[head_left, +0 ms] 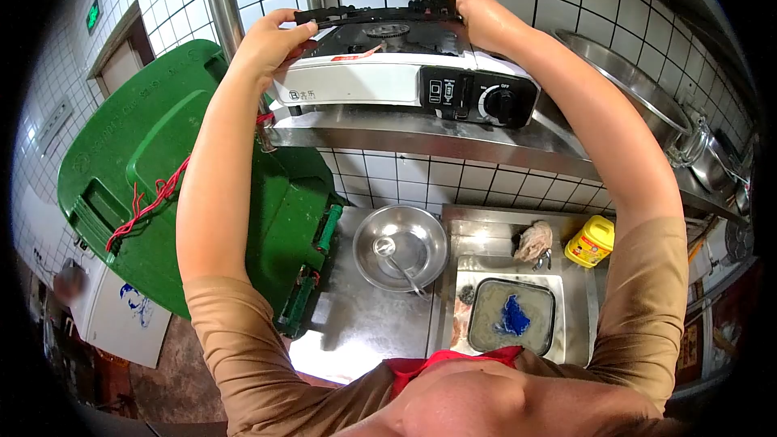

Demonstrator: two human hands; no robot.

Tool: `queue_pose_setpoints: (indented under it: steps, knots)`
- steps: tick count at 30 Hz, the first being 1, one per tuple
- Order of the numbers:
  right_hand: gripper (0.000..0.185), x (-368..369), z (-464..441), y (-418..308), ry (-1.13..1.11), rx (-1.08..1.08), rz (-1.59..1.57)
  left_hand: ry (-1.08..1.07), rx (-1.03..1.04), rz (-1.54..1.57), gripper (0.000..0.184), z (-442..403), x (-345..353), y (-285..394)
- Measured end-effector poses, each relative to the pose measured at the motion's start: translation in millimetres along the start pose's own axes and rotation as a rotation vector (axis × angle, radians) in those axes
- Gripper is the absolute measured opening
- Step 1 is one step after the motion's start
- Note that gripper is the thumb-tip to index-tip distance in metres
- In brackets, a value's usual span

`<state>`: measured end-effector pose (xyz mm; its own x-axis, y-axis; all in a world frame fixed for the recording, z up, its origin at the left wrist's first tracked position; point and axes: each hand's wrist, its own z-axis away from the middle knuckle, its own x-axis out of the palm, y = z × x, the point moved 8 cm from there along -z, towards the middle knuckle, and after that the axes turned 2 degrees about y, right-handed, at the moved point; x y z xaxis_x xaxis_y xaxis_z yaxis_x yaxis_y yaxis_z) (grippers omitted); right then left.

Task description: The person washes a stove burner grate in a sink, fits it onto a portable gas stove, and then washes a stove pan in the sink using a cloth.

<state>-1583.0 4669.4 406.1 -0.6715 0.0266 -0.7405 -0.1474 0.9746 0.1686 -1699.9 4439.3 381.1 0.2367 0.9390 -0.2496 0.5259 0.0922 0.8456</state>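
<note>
A white portable gas stove (356,85) with a black control panel and knob (501,103) stands on a raised steel shelf (356,133). Its round burner (387,31) is exposed. Above the stove's rear edge I see a black pan support (372,14), nearly edge-on. My left hand (273,39) grips its left end, thumb pointing inward. At the other end, my right hand (491,23) is closed on the support, most of its fingers hidden behind. Whether the support touches the stove body, I cannot tell.
Below the shelf, a steel bowl (366,235) holding a ladle (396,267) sits on the counter. The sink (584,275) contains a basin (553,316) with a blue scrubber. A yellow bottle (590,241) and a cloth (534,241) are nearby. A green bin (146,170) stands left.
</note>
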Motion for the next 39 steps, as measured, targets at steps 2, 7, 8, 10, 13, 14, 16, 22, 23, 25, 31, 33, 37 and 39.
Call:
queue_pose_setpoints:
  steps: [2, 7, 8, 10, 13, 14, 16, 22, 23, 25, 31, 33, 37, 39]
  knots:
    - [0.032, 6.9, 1.9, 1.6, -0.043, -0.054, -0.019, 0.011, 0.013, -0.084, 0.037, 1.4, 0.4, 1.8]
    - [0.047, 5.3, 5.9, -6.2, -0.214, -0.072, -0.13, -0.122, 0.133, -0.242, 0.033, -5.3, 6.5, -1.1]
    - [0.049, 9.3, 6.1, -1.6, -0.241, -0.054, -0.124, -0.162, 0.102, -0.255, 0.033, -2.6, 9.7, -4.4]
    - [0.055, 15.1, 7.4, 3.5, -0.295, -0.018, -0.11, -0.102, 0.199, -0.427, 0.032, -0.4, 14.7, -0.9]
    - [0.054, 13.5, 15.3, 0.0, -0.471, 0.111, -0.19, -0.067, 0.276, -0.62, 0.031, -3.3, 21.0, 4.3]
    - [0.049, 19.5, 13.8, 8.1, -0.447, 0.109, -0.22, -0.069, 0.283, -0.643, 0.031, -3.3, 22.9, 5.4]
    - [0.047, 16.3, 13.8, 3.6, -0.453, 0.113, -0.235, -0.05, 0.293, -0.664, 0.032, -3.5, 23.4, 6.3]
    - [0.039, 14.9, 10.8, 3.8, -0.394, 0.114, -0.308, -0.056, 0.267, -0.786, 0.033, -7.3, 27.3, 4.5]
    - [0.039, 15.0, 10.4, 5.7, -0.362, 0.089, -0.317, -0.046, 0.286, -0.804, 0.033, -6.2, 27.8, 6.3]
    - [0.038, 8.9, 13.4, 5.6, -0.3, 0.035, -0.303, -0.036, 0.334, -0.832, 0.034, -4.3, 29.5, 8.4]
    - [0.043, -47.1, 60.5, -2.8, -0.151, 0.047, -0.137, 0.227, 0.641, -0.797, 0.037, -1.2, 24.0, 10.6]
    - [0.039, -71.2, 94.9, -12.3, -0.093, -0.017, -0.205, 0.32, 0.647, -0.857, 0.036, 28.0, 29.1, 26.9]
    - [0.035, -105.6, 185.7, -37.6, -0.167, -0.108, -0.101, 0.321, 0.777, -0.862, 0.039, 66.6, 48.6, 34.4]
    - [0.036, -112.9, 243.0, -42.5, -0.245, -0.162, -0.114, 0.281, 0.812, -0.885, 0.041, 90.9, 63.6, 46.5]
